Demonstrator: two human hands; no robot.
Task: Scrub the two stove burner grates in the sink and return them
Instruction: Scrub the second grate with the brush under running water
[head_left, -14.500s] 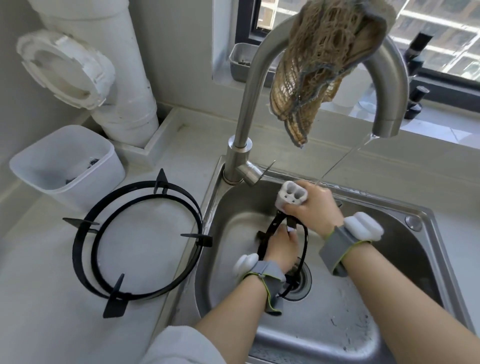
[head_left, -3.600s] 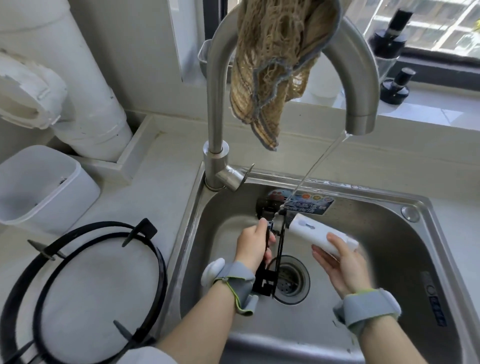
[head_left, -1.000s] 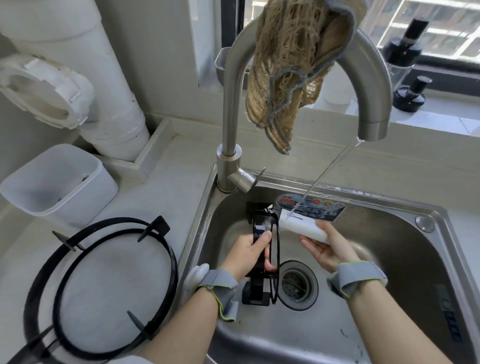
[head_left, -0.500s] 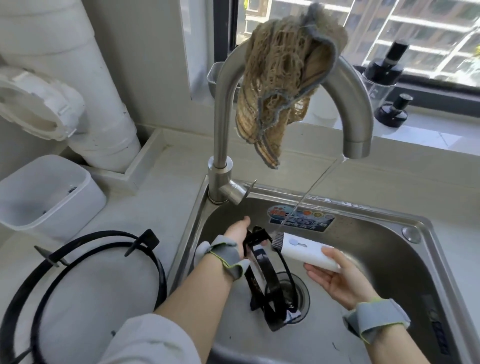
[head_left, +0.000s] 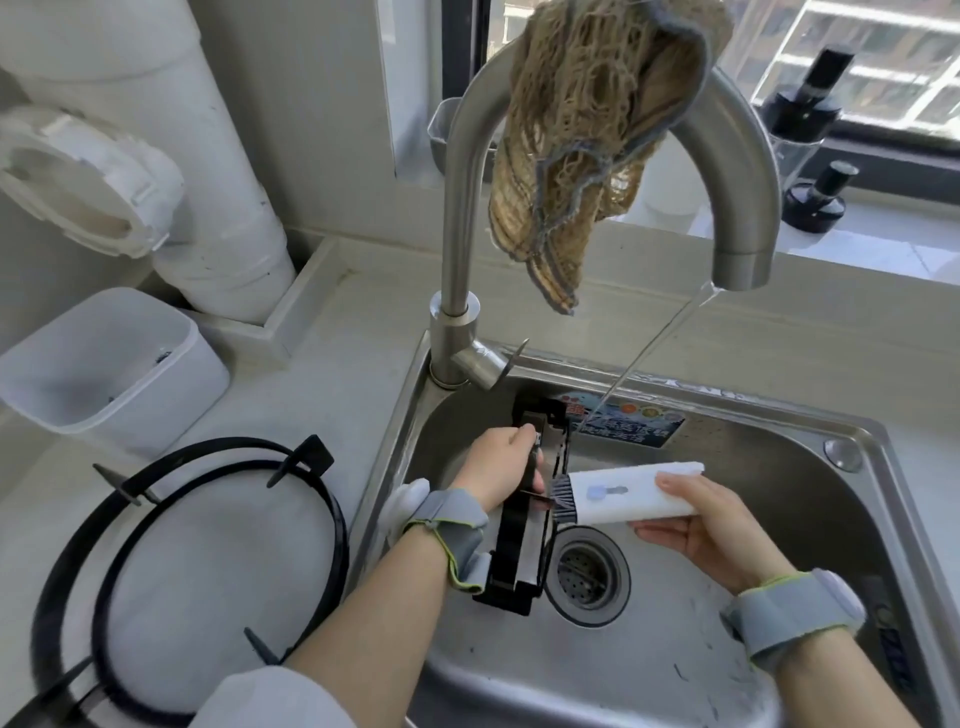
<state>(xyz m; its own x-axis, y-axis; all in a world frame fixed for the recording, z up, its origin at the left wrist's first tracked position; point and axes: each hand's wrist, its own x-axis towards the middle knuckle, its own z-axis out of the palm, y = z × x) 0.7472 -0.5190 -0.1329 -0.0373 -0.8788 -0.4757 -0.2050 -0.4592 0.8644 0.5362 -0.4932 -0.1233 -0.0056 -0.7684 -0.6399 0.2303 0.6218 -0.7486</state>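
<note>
A small black burner grate (head_left: 519, 545) stands on edge in the steel sink (head_left: 701, 649), just left of the drain (head_left: 587, 574). My left hand (head_left: 498, 467) grips its upper rim. My right hand (head_left: 711, 535) holds a white scrub brush (head_left: 628, 496), whose dark bristles touch the grate's right side. A large black burner grate (head_left: 171, 571) lies flat on the counter left of the sink. Water runs from the faucet (head_left: 737, 208) into the basin behind the grate.
A brown mesh cloth (head_left: 587, 140) hangs over the faucet arch. A white plastic tub (head_left: 104, 358) and a white drain pipe (head_left: 171, 171) stand at the back left. Dark bottles (head_left: 805, 104) sit on the windowsill at the right.
My left hand has come back from the sink's far left edge and taken hold of the small grate's rim again. The brush has moved left, so its bristles now touch the grate.
</note>
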